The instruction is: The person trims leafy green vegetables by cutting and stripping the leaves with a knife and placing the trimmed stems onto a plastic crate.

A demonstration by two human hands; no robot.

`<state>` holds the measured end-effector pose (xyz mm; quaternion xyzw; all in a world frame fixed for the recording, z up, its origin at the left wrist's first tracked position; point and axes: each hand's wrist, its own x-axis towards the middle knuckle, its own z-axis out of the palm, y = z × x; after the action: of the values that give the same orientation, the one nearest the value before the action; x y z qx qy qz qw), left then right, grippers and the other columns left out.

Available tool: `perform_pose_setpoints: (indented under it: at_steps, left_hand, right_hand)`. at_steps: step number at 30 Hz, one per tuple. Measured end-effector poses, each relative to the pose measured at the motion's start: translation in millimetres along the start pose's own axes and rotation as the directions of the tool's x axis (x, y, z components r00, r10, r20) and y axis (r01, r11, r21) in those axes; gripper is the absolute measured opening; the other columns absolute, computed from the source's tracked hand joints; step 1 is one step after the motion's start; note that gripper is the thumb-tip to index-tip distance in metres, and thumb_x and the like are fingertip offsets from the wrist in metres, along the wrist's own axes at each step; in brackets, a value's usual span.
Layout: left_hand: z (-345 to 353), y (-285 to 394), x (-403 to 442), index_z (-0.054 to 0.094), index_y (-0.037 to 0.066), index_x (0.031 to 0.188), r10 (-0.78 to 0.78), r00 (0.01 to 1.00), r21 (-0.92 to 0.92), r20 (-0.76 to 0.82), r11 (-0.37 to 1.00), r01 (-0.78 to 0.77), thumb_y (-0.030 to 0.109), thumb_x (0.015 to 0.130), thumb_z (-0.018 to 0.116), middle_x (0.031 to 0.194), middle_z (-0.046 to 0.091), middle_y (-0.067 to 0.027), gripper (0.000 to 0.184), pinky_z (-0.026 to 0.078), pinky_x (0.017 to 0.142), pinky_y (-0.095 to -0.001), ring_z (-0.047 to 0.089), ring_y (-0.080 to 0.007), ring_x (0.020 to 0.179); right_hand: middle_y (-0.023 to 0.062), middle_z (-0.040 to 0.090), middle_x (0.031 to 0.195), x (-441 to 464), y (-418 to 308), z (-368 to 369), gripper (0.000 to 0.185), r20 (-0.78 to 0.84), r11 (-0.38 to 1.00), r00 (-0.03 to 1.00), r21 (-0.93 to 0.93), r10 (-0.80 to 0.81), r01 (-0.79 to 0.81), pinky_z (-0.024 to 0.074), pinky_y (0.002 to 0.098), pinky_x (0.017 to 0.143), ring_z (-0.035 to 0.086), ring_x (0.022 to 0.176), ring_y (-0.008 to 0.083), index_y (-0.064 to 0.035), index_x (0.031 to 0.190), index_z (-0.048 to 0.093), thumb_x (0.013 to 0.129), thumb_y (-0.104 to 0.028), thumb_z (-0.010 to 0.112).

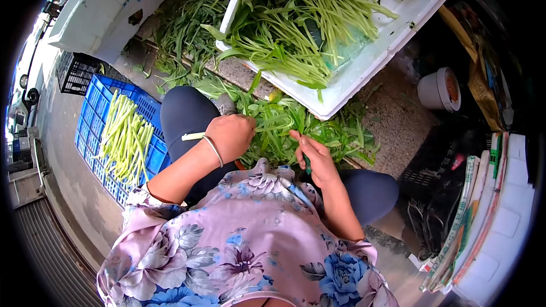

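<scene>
My left hand [230, 136] is closed around a leafy green stalk, likely water spinach; its pale cut end [193, 136] pokes out towards the wrist. The stalk's leaves [278, 125] stretch across to my right hand [317, 159], whose thumb and fingers are drawn together at their tips. A dark green piece, like a handle [307, 163], shows under the right fingers; most of it is hidden. Below both hands lies a heap of loose leaves [341, 136] on the ground between my knees. Trimmed pale stalks [125, 139] lie in a blue plastic crate [91, 119] at left.
A white foam box [364, 88] holding leafy stalks [307, 17] stands ahead. Another foam box [108, 17] is tilted at the upper left, beside a pile of dark greens [187, 28]. On the right are a white bucket [435, 91], a black crate [429, 159] and stacked foam pieces [500, 210].
</scene>
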<state>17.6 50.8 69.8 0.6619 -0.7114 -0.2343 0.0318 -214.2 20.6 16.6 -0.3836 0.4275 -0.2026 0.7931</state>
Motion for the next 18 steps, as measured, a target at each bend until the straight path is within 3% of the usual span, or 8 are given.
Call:
perform_pose_setpoints:
  at_steps: [2, 3, 8, 10, 12, 14, 17, 18]
  left_hand:
    - [6, 6, 0, 0.06, 0.007, 0.081, 0.014, 0.999, 0.093, 0.032, 0.996, -0.017, 0.02, 0.08, 0.053, 0.073, 0.06, -0.0114, 0.014, 0.048, 0.06, -0.0396, 0.061, -0.0287, 0.067]
    - [8, 8, -1, 0.059, 0.007, 0.079, 0.034, 0.999, 0.111, 0.029, 0.993, -0.037, 0.02, 0.081, 0.052, 0.074, 0.06, -0.0105, 0.015, 0.049, 0.059, -0.0393, 0.061, -0.0284, 0.066]
    - [17, 6, -6, 0.058, 0.005, 0.076, 0.057, 0.998, 0.108, 0.025, 0.992, -0.059, 0.02, 0.08, 0.052, 0.074, 0.061, -0.0106, 0.016, 0.049, 0.058, -0.0389, 0.061, -0.0282, 0.065]
    - [11, 2, -8, 0.059, 0.006, 0.076, -0.003, 0.994, 0.127, 0.108, 0.992, -0.01, 0.019, 0.08, 0.052, 0.075, 0.061, -0.0112, 0.016, 0.049, 0.06, -0.0389, 0.061, -0.0286, 0.067]
    - [7, -12, -12, 0.06, 0.005, 0.078, -0.032, 0.998, 0.054, 0.054, 0.998, 0.03, 0.018, 0.08, 0.053, 0.076, 0.061, -0.0119, 0.015, 0.049, 0.061, -0.0389, 0.061, -0.0291, 0.069]
    - [-5, -22, -16, 0.061, 0.005, 0.084, -0.112, 0.994, -0.102, 0.004, 0.988, 0.112, 0.016, 0.077, 0.057, 0.076, 0.061, -0.0135, 0.014, 0.047, 0.063, -0.0387, 0.06, -0.0311, 0.072]
    - [-24, -33, -19, 0.061, 0.003, 0.087, -0.202, 0.975, -0.514, -0.091, 0.848, 0.127, 0.017, 0.073, 0.066, 0.064, 0.058, -0.0141, 0.02, 0.045, 0.057, -0.0352, 0.059, -0.0254, 0.059]
    - [-32, -33, -19, 0.06, 0.002, 0.095, -0.26, 0.963, -0.631, -0.065, 0.758, 0.162, 0.013, 0.075, 0.067, 0.064, 0.058, -0.0083, 0.024, 0.042, 0.054, -0.0268, 0.054, -0.0156, 0.055]
  right_hand:
    - [-0.0013, 0.045, 0.063, 5, -6, 21, 0.042, 0.021, 0.984, 0.996, 0.152, 0.086, -0.088, 0.0319, 0.0191, 0.047, 0.039, 0.053, 0.0062, -0.0016, 0.121, 0.048, 0.091, -0.031, 0.047]
    - [-0.0027, 0.045, 0.063, 11, -4, 30, 0.042, -0.02, 0.974, 0.995, 0.207, 0.1, -0.094, 0.0293, 0.0195, 0.044, 0.04, 0.054, 0.0054, -0.0021, 0.121, 0.049, 0.088, -0.028, 0.054]
    - [-0.005, 0.041, 0.06, 31, 5, 34, 0.028, 0.008, 0.922, 0.957, 0.268, 0.29, -0.281, 0.0272, 0.0208, 0.042, 0.036, 0.049, 0.0048, -0.007, 0.105, 0.06, 0.087, -0.027, 0.057]
    - [-0.0054, 0.04, 0.059, 42, 21, 23, 0.024, -0.128, 0.986, 0.987, -0.124, 0.1, -0.115, 0.0273, 0.0219, 0.043, 0.035, 0.05, 0.0043, -0.005, 0.097, 0.063, 0.086, -0.026, 0.057]
    - [-0.0084, 0.034, 0.051, 49, 23, 9, 0.022, -0.144, 0.931, 0.989, -0.364, -0.024, -0.03, 0.022, 0.0208, 0.041, 0.031, 0.046, 0.0021, -0.0055, 0.076, 0.06, 0.088, -0.024, 0.056]
    - [-0.0051, 0.043, 0.055, 50, 1, 0, 0.025, -0.081, 0.885, 0.993, -0.451, 0.088, -0.115, 0.0288, 0.0206, 0.044, 0.038, 0.049, 0.0038, -0.0033, 0.081, 0.061, 0.086, -0.028, 0.058]
    - [0.0064, 0.06, 0.07, 86, -29, -19, 0.032, -0.164, 0.634, 0.969, -0.773, -0.186, -0.009, 0.0417, 0.0256, 0.055, 0.053, 0.059, 0.0131, -0.0005, 0.091, 0.062, 0.078, -0.03, 0.067]
    - [0.0107, 0.063, 0.076, 103, -44, -23, 0.036, -0.246, 0.593, 0.915, -0.805, -0.319, -0.009, 0.045, 0.0282, 0.06, 0.058, 0.064, 0.0182, -0.0004, 0.094, 0.062, 0.074, -0.029, 0.069]
